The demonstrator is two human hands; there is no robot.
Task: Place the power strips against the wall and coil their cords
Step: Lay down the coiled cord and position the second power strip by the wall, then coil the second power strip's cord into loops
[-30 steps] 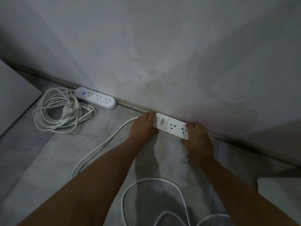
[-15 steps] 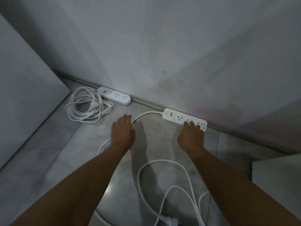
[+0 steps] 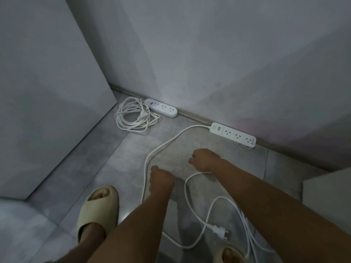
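Observation:
A rounded white power strip (image 3: 161, 110) lies against the wall's base, its cord coiled (image 3: 133, 116) on the floor beside it. To the right a longer white power strip (image 3: 232, 135) also lies along the wall. Its loose cord (image 3: 163, 147) runs across the grey floor in wide loops to the plug (image 3: 219, 232). My left hand (image 3: 161, 180) hangs above the floor just right of that cord, fingers pointing down and holding nothing. My right hand (image 3: 204, 160) hovers in front of the long strip, loosely curled and empty, above a cord loop.
A tall white panel (image 3: 47, 92) stands at the left and meets the wall in the corner. A white box edge (image 3: 326, 205) is at the right. My feet in beige sandals (image 3: 98, 207) stand on the floor near the cord loops.
Both hands have let go of the long strip and drawn back from the wall. The strip stays along the wall. The view has pulled back, showing my feet and the plug.

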